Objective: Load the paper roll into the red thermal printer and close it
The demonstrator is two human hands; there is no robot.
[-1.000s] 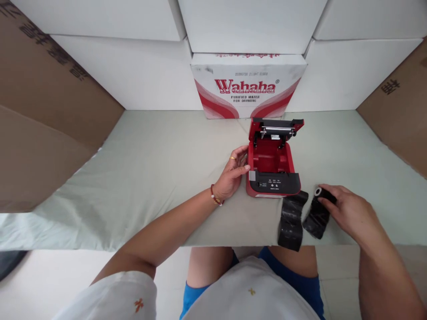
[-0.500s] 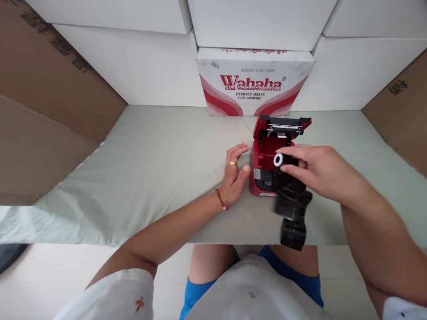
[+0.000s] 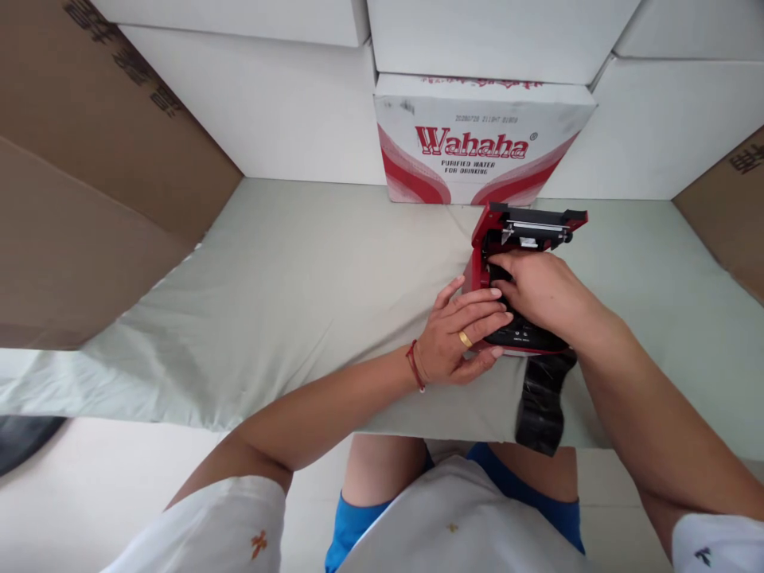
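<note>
A red and black label printer stands on the cloth with its lid raised. My right hand reaches into the bay, its fingers closed around the black label roll, which it mostly hides. A strip of black labels comes out over the printer's front and hangs down at the table edge. My left hand lies against the printer's front left corner, fingers stretched out over the rim and thumb low at the front.
A Wahaha water carton stands behind the printer, against a wall of white boxes. Brown cartons flank both sides, one large at the left. A pale green cloth covers the table, its front edge close to my lap.
My right hand has lowered the label roll from above the printer into its bay. My left hand has moved right onto the printer's corner. The view has shifted slightly.
</note>
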